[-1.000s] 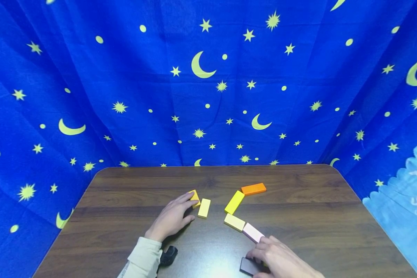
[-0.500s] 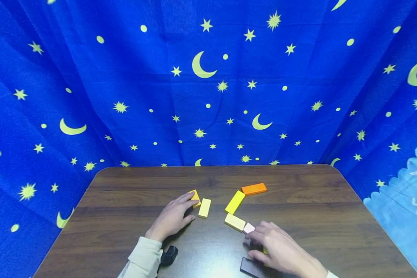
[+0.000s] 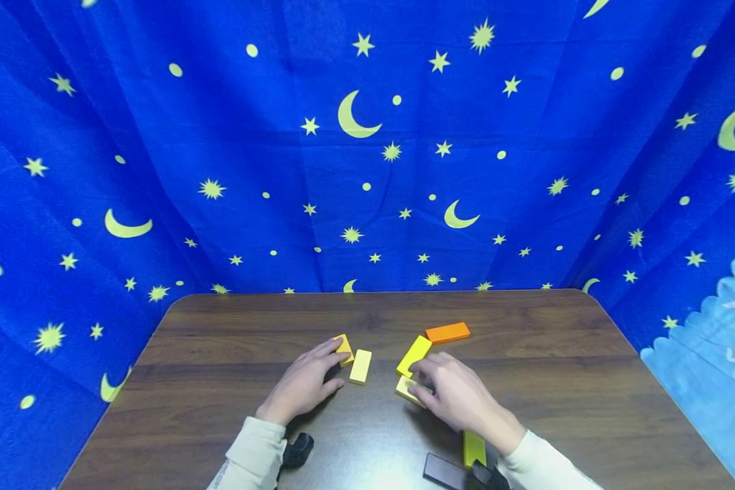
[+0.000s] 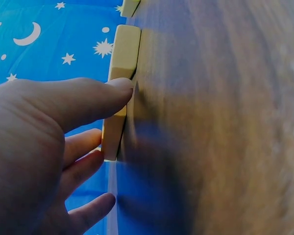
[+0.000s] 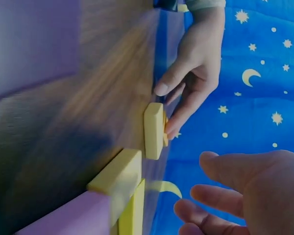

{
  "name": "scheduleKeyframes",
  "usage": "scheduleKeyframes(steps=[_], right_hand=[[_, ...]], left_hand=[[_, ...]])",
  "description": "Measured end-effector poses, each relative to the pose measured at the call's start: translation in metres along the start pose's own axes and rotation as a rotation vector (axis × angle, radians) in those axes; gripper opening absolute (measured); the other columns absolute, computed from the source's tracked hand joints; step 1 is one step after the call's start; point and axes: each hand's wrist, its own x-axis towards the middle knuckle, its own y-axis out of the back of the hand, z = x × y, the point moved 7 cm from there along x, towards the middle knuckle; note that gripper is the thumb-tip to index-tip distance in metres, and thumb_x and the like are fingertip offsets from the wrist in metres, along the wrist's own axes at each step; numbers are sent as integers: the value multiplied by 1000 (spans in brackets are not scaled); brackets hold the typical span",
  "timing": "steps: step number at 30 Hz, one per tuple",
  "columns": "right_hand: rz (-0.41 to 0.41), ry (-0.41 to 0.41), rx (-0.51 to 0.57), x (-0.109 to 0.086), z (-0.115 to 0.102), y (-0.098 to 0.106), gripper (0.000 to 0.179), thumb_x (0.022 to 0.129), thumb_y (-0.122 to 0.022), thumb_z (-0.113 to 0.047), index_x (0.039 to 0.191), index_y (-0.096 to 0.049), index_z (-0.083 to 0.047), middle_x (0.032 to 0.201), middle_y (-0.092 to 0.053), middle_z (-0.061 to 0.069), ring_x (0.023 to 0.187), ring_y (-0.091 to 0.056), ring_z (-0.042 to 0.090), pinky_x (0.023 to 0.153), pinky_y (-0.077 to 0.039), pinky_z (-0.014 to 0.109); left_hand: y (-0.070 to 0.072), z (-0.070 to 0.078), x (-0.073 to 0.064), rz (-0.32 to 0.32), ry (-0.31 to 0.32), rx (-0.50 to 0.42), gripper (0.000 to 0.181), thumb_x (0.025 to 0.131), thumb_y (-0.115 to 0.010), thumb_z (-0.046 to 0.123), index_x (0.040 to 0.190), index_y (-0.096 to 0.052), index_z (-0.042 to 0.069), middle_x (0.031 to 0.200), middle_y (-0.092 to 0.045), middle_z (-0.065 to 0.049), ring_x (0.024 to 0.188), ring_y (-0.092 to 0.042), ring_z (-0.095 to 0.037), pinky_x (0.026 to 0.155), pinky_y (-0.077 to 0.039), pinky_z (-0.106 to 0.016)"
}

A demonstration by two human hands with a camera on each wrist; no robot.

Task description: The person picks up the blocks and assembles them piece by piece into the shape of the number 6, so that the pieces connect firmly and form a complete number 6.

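My left hand [image 3: 300, 388] rests on the table with loosely bent fingers, its fingertips touching an amber rectangular block [image 3: 344, 346]. Just right of that lies a pale yellow block [image 3: 361, 367]. My right hand [image 3: 459, 395] hovers over a second pale yellow block [image 3: 407, 392] and beside a bright yellow block [image 3: 415, 354]. In the right wrist view its thumb and fingers [image 5: 215, 193] are spread apart, with nothing between them. A pink block [image 5: 68, 215] touches the second pale yellow one; the right hand hides it in the head view.
An orange block [image 3: 448, 333] meets the far end of the bright yellow one. Near the front lie a dark block [image 3: 442, 471] and a yellow-green block [image 3: 474, 449], partly covered by the right wrist's black device [image 3: 486, 474]. A starry blue curtain [image 3: 367, 170] surrounds the wooden table [image 3: 233, 340].
My right hand has moved forward and left, from the dark and pink blocks to above the second pale yellow one, uncovering the yellow-green block. My left hand stays in place.
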Motion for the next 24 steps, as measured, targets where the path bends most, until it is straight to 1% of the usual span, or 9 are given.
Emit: scheduleKeyframes(steps=[2, 5, 9, 11, 14, 17, 22, 24], right_hand=[[-5, -26, 7, 9, -2, -2, 26, 87, -78, -28, 106, -73, -10, 88, -68, -3, 82, -61, 12, 67, -54, 30], [1, -27, 23, 23, -6, -5, 27, 87, -79, -26, 106, -73, -8, 91, -70, 0, 84, -64, 15, 69, -56, 33], [-21, -28, 33, 39, -12, -13, 31, 87, -78, -27, 111, -73, -7, 94, -70, 1, 82, -65, 16, 68, -56, 33], [-40, -31, 38, 46, -14, -18, 31, 88, -77, -27, 112, -73, -8, 92, -69, 1, 79, -64, 15, 66, -55, 32], [-68, -38, 47, 55, -18, -26, 29, 88, -77, -26, 110, -73, -7, 87, -66, 0, 75, -62, 13, 62, -53, 30], [-89, -44, 59, 63, -20, -33, 28, 86, -78, -24, 107, -73, -6, 85, -65, 2, 72, -60, 14, 59, -51, 30], [-109, -55, 68, 73, -22, -43, 31, 86, -78, -26, 107, -73, -4, 88, -67, 3, 76, -63, 16, 64, -54, 33], [-113, -61, 66, 76, -22, -47, 30, 87, -77, -27, 104, -72, -4, 87, -67, 3, 77, -63, 17, 65, -55, 33]], left_hand=[[0, 0, 0, -2, 3, -3, 47, 91, -75, 26, 136, -64, 14, 154, -46, -11, 143, -40, -28, 112, -38, -53], [0, -1, 0, -3, 5, -3, 46, 92, -74, 25, 136, -64, 15, 154, -45, -11, 143, -40, -28, 113, -38, -53], [1, -1, 0, 8, 4, -10, 43, 94, -71, 23, 135, -64, 15, 154, -46, -10, 143, -41, -27, 113, -38, -53], [1, -1, 0, 15, 2, -14, 41, 95, -70, 21, 135, -65, 15, 153, -47, -10, 143, -41, -27, 112, -39, -53], [1, 0, 1, 20, 0, -14, 39, 95, -69, 18, 134, -65, 14, 153, -47, -10, 142, -42, -26, 112, -40, -53], [1, -1, 1, 14, 8, -10, 40, 95, -70, 16, 135, -65, 14, 153, -47, -9, 143, -42, -26, 112, -40, -53], [0, -1, 2, -2, 33, -9, 41, 95, -70, 16, 135, -64, 15, 154, -46, -8, 143, -41, -25, 113, -39, -52], [-1, -1, 2, -4, 38, -9, 41, 94, -70, 16, 135, -64, 15, 154, -45, -9, 143, -41, -26, 113, -39, -52]])
